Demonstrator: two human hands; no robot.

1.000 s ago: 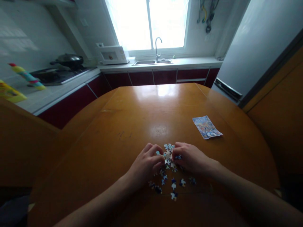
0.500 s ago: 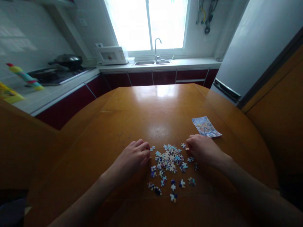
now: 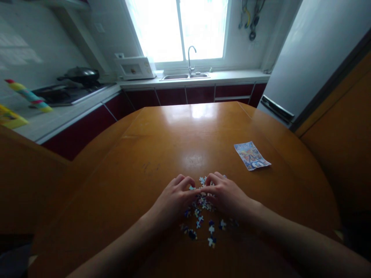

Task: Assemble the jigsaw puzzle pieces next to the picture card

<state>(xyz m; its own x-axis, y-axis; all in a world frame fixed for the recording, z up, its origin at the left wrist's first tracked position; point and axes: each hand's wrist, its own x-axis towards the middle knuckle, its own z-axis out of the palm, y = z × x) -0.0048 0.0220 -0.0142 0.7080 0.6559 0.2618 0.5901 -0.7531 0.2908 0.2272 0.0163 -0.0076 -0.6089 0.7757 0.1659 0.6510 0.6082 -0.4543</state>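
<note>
A loose pile of small jigsaw puzzle pieces (image 3: 203, 201) lies on the wooden table in front of me, mostly pale with blue and dark parts. My left hand (image 3: 180, 195) rests over the pile's left side, fingers curved and thumb stretched toward the right. From the other side my right hand (image 3: 224, 193) covers the right part of the pile, its fingers bent and apart from the thumb. The two hands nearly meet at the thumbs, and pieces show in the gaps between finger and thumb. Several pieces under the palms are hidden.
Stray puzzle pieces (image 3: 212, 241) lie nearer to me. A printed picture sheet (image 3: 252, 155) is on the table (image 3: 174, 135) at the right. Beyond stand a counter with a sink (image 3: 176, 77), a white microwave (image 3: 135, 68), a stove with a pan (image 3: 82, 74) and a fridge (image 3: 319, 50).
Both hands have moved inward from the pile's two sides and now nearly touch over it. Pieces that lay around the right side are now covered by my right hand.
</note>
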